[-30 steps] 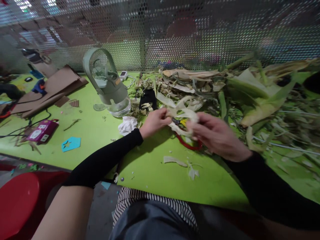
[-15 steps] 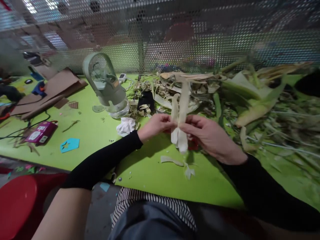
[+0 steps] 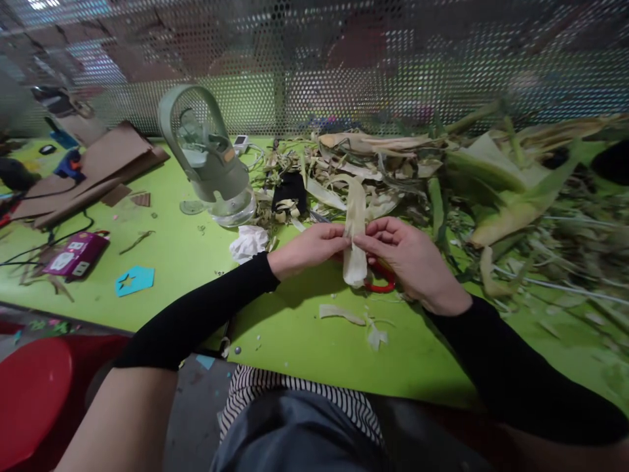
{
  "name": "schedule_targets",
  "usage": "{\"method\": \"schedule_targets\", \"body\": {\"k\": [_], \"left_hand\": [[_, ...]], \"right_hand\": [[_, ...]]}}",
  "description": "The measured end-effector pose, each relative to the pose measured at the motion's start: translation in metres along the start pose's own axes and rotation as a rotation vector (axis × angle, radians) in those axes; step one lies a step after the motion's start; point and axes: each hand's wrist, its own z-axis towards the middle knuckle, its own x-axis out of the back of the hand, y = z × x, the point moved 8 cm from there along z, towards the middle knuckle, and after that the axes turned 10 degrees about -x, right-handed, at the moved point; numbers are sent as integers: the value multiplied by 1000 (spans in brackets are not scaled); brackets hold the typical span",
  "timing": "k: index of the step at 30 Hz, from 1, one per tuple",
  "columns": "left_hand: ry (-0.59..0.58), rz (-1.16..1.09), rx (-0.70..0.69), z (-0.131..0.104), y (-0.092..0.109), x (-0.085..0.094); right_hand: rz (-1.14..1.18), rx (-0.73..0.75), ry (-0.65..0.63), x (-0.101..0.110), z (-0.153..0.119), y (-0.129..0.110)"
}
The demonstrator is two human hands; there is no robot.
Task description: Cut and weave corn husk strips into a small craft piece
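Observation:
A pale corn husk strip (image 3: 356,208) stands upright between my hands, its wide lower end hanging over the green table (image 3: 295,354). My left hand (image 3: 314,248) pinches its left edge between thumb and fingers. From the other side my right hand (image 3: 407,259) grips the same husk, thumb in front. Behind and below the right hand shows a red loop handle (image 3: 382,283), partly hidden; it looks like scissors. Small husk scraps (image 3: 343,314) lie on the table just in front of the hands.
Piled husks and shreds (image 3: 363,154) spread behind, with larger green husks (image 3: 511,190) at right. A green-handled clear bottle (image 3: 216,167), crumpled tissue (image 3: 249,243), blue paper tag (image 3: 135,281), purple box (image 3: 77,254) and cardboard (image 3: 93,167) stand leftward. Perforated metal mesh (image 3: 314,85) borders the back.
The two husk pieces that stood apart now appear as one overlapped strip. My hands have shifted slightly, and more of the red handle shows. The view has tilted a little.

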Motion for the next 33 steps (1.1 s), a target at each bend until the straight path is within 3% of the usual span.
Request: {"method": "schedule_targets", "body": {"k": [5, 12, 18, 24, 30, 33], "left_hand": [[81, 82, 6, 0, -2, 3], [83, -37, 66, -5, -3, -5], [55, 119, -66, -8, 5, -7], [161, 258, -75, -8, 4, 1], [138, 207, -109, -6, 4, -3], [180, 176, -99, -6, 2, 1]], "right_hand": [[-21, -7, -21, -4, -3, 0], [1, 20, 7, -6, -2, -1], [23, 19, 27, -7, -3, -1], [-33, 30, -3, -10, -5, -1], [-31, 37, -12, -11, -5, -1], [-107, 62, -44, -14, -10, -6]]}}
